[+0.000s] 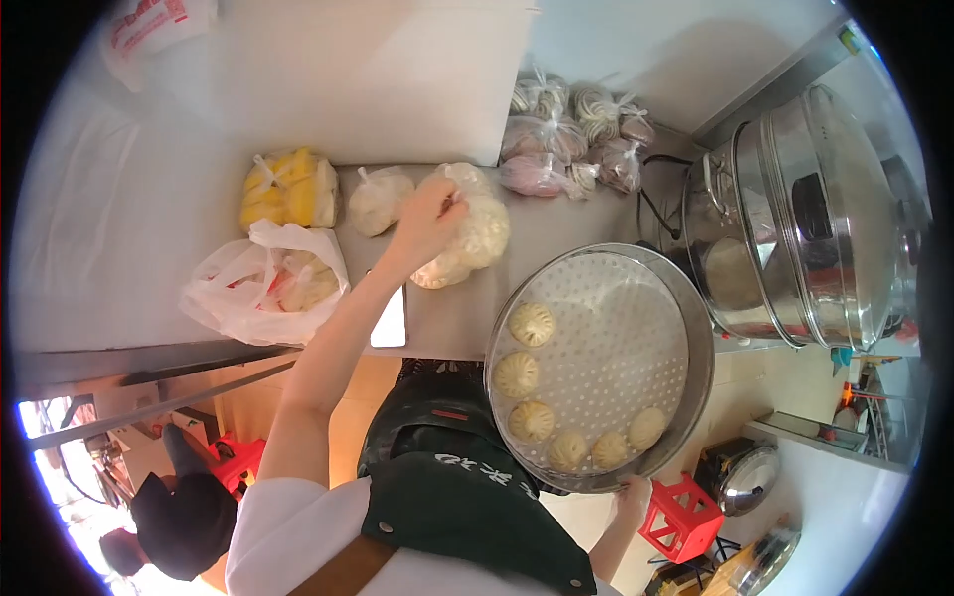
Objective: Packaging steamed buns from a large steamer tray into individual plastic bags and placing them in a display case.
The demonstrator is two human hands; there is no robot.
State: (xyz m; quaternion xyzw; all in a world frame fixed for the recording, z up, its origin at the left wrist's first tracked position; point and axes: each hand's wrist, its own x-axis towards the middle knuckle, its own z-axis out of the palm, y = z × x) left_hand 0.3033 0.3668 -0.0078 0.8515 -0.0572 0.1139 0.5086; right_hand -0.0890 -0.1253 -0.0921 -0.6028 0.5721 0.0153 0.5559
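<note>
My left hand (432, 220) reaches over the counter with its fingers curled on top of a clear plastic bag of pale buns (481, 235). At the lower right, my right hand (633, 495), seemingly in a thin clear glove, grips the near rim of a round metal steamer tray (596, 298). The tray is tilted and overlaps the counter's front edge. Several pleated buns (531, 324) lie along the left and near side of its perforated base. Beside the bag under my left hand is a smaller bag of dough or buns (376, 201).
Left on the counter are a bag of yellow pieces (291, 190), a white carrier bag (276, 287) and a phone (389, 320). Several tied bags (548, 138) stand at the back; a large steamer pot (782, 231) is at right. A red stool (682, 518) and another person (182, 514) are below.
</note>
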